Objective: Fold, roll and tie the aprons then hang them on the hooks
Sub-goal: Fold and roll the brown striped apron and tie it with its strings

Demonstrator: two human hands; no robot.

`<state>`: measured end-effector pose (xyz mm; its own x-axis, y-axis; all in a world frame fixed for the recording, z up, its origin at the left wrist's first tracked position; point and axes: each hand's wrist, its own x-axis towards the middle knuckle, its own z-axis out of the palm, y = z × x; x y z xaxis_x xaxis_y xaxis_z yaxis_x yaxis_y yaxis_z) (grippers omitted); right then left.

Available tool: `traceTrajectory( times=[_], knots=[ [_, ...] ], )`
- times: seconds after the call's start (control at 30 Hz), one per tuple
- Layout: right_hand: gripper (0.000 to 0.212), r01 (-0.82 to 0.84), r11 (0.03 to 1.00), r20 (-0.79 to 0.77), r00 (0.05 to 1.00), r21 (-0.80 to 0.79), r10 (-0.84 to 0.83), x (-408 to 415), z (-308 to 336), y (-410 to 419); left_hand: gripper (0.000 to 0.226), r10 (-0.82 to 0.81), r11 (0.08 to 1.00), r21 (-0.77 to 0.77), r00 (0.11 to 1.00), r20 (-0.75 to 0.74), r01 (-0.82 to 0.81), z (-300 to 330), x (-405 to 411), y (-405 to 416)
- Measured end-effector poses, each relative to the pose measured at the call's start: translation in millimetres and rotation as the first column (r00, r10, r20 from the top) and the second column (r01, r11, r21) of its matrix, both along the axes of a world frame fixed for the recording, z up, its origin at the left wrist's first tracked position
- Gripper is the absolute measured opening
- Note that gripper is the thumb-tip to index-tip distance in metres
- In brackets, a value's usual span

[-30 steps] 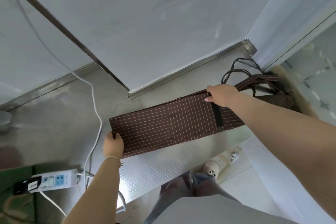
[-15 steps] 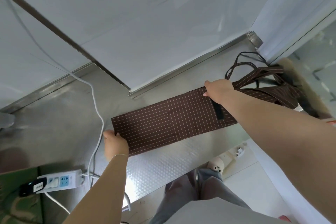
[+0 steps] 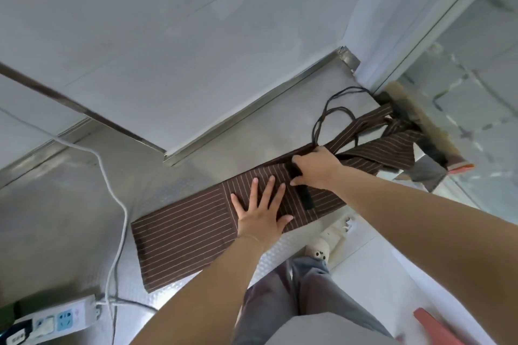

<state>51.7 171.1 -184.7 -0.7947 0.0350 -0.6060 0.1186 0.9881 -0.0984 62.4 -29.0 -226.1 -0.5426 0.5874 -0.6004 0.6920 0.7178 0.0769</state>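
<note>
Item 1, lower left of the frame: white power strip (image 3: 53,322), its white cable (image 3: 117,204) running up the steel counter (image 3: 56,204). Not part of the job.

Item 2, centre: brown striped apron (image 3: 185,235), lying folded into a long band that is running from lower left up toward the right.

Item 3, centre: left hand (image 3: 260,213), fingers spread flat and straight, pressing the band down; it is gripping nothing.

Item 4, right of centre: right hand (image 3: 316,169), fingers curling over the band beside the black strap (image 3: 305,196). I am reading that as a grip on the cloth, though the fingertips are hidden.

Item 5, upper right: loose apron ties (image 3: 333,109) and the bunched bib end, trailing off toward the counter's corner.

Step in hand, as I am judging it: the fold is finishing, rolling is starting. Next move is calling for a tight, even roll with the ties kept free for knotting.
</note>
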Motion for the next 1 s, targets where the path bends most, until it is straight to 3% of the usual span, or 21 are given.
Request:
traceTrajectory(
  times=[0.1, 0.17, 0.2, 0.27, 0.3, 0.33, 0.37, 0.43, 0.5, 0.57, 0.63, 0.7, 0.77, 0.87, 0.93, 1.0],
  knots=[
    [0.055, 0.073, 0.997, 0.348, 0.936, -0.032, -0.058, -2.9, 23.6, 40.4, 0.068, 0.009, 1.000, 0.007, 1.000, 0.020, -0.009, 1.3, 1.0, 0.8],
    [0.063, 0.085, 0.988, 0.517, 0.845, 0.127, -0.139, -14.4, 43.2, 77.4, 0.069, 0.011, 1.000, 0.001, 1.000, 0.029, -0.011, 3.5, 1.3, 1.5],
    [0.062, 0.089, 0.975, 0.512, 0.839, 0.206, -0.184, -18.5, 51.4, 94.7, 0.070, 0.012, 1.000, 0.004, 1.000, 0.025, -0.012, 4.7, 1.3, 1.6],
    [0.043, 0.197, 0.921, 0.342, 0.885, 0.337, -0.315, -22.1, 61.6, 125.4, 0.073, 0.019, 1.000, 0.012, 1.000, 0.010, -0.019, 8.4, 2.2, 3.9],
    [0.029, 0.299, 0.874, 0.188, 0.901, 0.382, -0.391, -19.6, 62.9, 135.2, 0.074, 0.032, 0.999, 0.018, 0.999, 0.005, -0.032, 10.6, 2.7, 5.2],
    [0.029, 0.417, 0.814, -0.033, 0.896, 0.404, -0.443, -11.3, 62.3, 141.2, 0.075, 0.041, 0.999, 0.027, 0.999, 0.003, -0.041, 14.1, 3.7, 9.2],
    [0.036, 0.527, 0.763, -0.241, 0.850, 0.374, -0.469, -3.0, 59.4, 140.4, 0.076, 0.051, 0.998, 0.030, 0.999, 0.004, -0.051, 17.1, 2.8, 11.6],
    [0.045, 0.684, 0.704, -0.551, 0.669, 0.192, -0.500, 24.7, 51.1, 125.1, 0.079, 0.045, 0.999, 0.012, 0.999, -0.019, -0.045, 24.2, 0.9, 20.8],
    [0.042, 0.753, 0.656, -0.648, 0.472, -0.057, -0.598, 54.6, 29.2, 95.7, 0.079, 0.006, 1.000, -0.005, 0.995, -0.099, -0.007, 29.0, -1.0, 33.0],
    [0.038, 0.770, 0.586, -0.587, 0.359, -0.252, -0.725, 80.4, 10.6, 56.1, 0.079, -0.032, 0.998, 0.043, 0.987, -0.155, 0.039, 30.4, 1.1, 49.6],
    [0.041, 0.809, 0.405, -0.416, 0.222, -0.427, -0.882, 99.1, 2.6, 14.6, 0.073, -0.019, 0.990, 0.137, 0.989, -0.149, 0.040, 29.5, 1.5, 64.7],
    [0.052, 0.863, 0.014, -0.129, -0.060, -0.504, -0.990, 108.8, -1.4, -13.7, 0.064, 0.025, 0.978, 0.211, 0.990, -0.141, 0.006, 27.2, -3.1, 77.1],
    [0.058, 0.788, -0.330, 0.143, -0.301, -0.519, -0.943, 112.1, -1.1, -27.8, 0.063, 0.090, 0.964, 0.260, 0.986, -0.142, -0.051, 25.4, -12.0, 88.2],
    [0.054, 0.628, -0.553, 0.355, -0.424, -0.547, -0.833, 110.9, -2.2, -32.8, 0.070, 0.156, 0.949, 0.300, 0.974, -0.166, -0.100, 24.9, -31.3, 101.8],
    [0.043, 0.474, -0.718, 0.517, -0.498, -0.509, -0.696, 111.7, -4.2, -29.1, 0.070, 0.103, 0.962, 0.268, 0.980, -0.169, -0.055, 24.8, -44.3, 113.0],
    [0.029, 0.280, -0.855, 0.709, -0.478, -0.436, -0.518, 116.0, -3.9, -21.3, 0.069, 0.067, 0.978, 0.202, 0.994, -0.091, -0.048, 25.9, -53.4, 124.9]
  ],
)
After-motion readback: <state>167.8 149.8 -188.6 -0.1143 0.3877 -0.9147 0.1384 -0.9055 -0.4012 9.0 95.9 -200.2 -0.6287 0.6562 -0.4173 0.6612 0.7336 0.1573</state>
